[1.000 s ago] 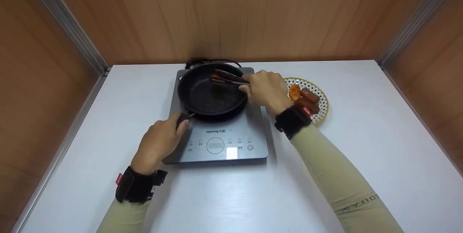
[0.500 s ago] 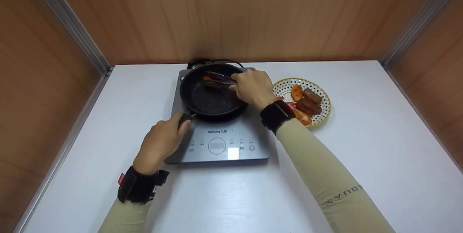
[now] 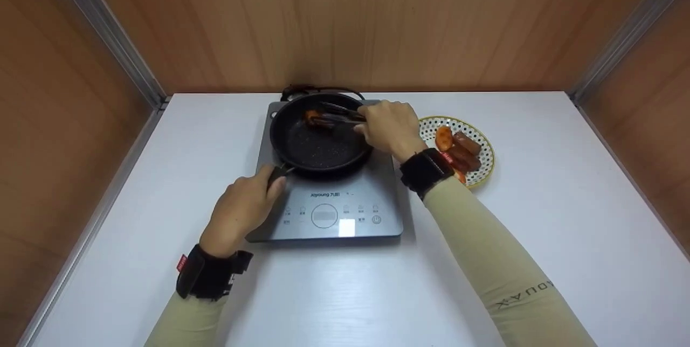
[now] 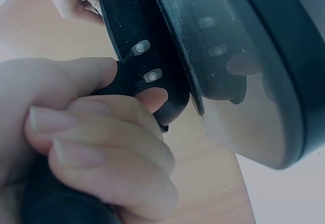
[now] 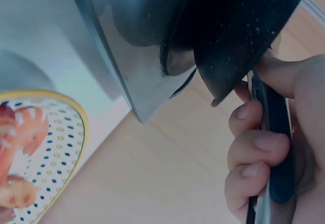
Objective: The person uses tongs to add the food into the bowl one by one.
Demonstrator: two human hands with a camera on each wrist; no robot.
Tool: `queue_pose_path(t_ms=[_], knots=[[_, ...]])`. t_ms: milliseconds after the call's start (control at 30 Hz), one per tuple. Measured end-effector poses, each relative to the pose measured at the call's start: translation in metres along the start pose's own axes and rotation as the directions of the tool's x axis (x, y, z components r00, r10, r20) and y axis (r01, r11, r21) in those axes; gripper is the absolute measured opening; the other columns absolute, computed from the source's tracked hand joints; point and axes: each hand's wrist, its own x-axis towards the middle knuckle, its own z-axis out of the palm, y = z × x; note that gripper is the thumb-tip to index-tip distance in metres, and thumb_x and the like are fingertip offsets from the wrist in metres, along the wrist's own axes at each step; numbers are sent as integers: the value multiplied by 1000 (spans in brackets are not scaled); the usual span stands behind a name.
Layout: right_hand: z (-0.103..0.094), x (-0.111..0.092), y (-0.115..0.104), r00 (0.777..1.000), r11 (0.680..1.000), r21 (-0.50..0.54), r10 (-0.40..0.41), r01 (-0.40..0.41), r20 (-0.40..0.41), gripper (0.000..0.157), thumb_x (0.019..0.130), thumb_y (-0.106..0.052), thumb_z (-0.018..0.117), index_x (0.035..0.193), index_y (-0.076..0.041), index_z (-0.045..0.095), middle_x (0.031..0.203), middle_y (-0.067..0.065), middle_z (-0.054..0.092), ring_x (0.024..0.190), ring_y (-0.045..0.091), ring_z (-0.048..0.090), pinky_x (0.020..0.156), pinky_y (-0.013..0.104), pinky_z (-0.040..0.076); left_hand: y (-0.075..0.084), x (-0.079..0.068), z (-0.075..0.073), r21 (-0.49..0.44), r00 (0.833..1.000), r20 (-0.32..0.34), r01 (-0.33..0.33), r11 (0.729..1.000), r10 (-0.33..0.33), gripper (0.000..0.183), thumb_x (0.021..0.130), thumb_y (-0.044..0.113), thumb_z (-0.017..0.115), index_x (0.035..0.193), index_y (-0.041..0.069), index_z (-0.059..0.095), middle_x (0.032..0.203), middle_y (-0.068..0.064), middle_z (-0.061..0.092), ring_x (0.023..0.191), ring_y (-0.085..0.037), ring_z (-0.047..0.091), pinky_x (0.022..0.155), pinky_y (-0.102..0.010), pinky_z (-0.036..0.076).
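A: What's gripping what?

B: Left hand [image 3: 241,207] is wrapped round the pan handle [image 3: 277,173]. Right hand [image 3: 392,129] has its fingers curled round the tongs [image 5: 280,176].

A: And the pan [image 3: 323,153]?

B: Over the cooker [image 3: 377,201], which sits on the white surface [image 3: 323,293]. Can't tell if the pan base is fully flat. Judging by looks: moderate weight, rigid, slick dark coating, so food should slide easily. Hold by the handle only; the wall may be hot.

A: At the tong tips?

B: Orange-red piece [image 3: 311,115], inside the pan rim, far side, left of centre. Too dark to tell if it's pinched. Brown chunks [image 3: 468,162] lie on the dotted plate [image 3: 491,166] off to the right.

A: How would that piece handle?

B: My guess: light, soft, oily outside. Likely slips if caught by one end. Take it across the middle, modest squeeze; too hard probably dents or tears it.

A: Tongs?

B: Look light and stiff. Gripping both arms, as now, should give decent control.
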Motion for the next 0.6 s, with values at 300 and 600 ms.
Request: queue_pose_path(t_ms=[300,600], knots=[[-4,-5,11,999,998,-42,40,-41,-21,33,100,-45,73,111,-14,77,99,16,76,88,38,72,72,53,56,1,0,-1,-14,1000,10,4,1000,-4,26,114,35,50,115,9,55,80,-15,62,71,-29,57,59,-42,42],[-3,-18,25,997,999,17,52,-51,-56,38,102,-47,70,126,-19,76,96,17,75,82,37,71,68,54,56,2,-1,-1,-23,1000,14,11,1000,-11,26,114,35,51,115,9,55,79,-14,62,71,-29,57,60,-42,42]])
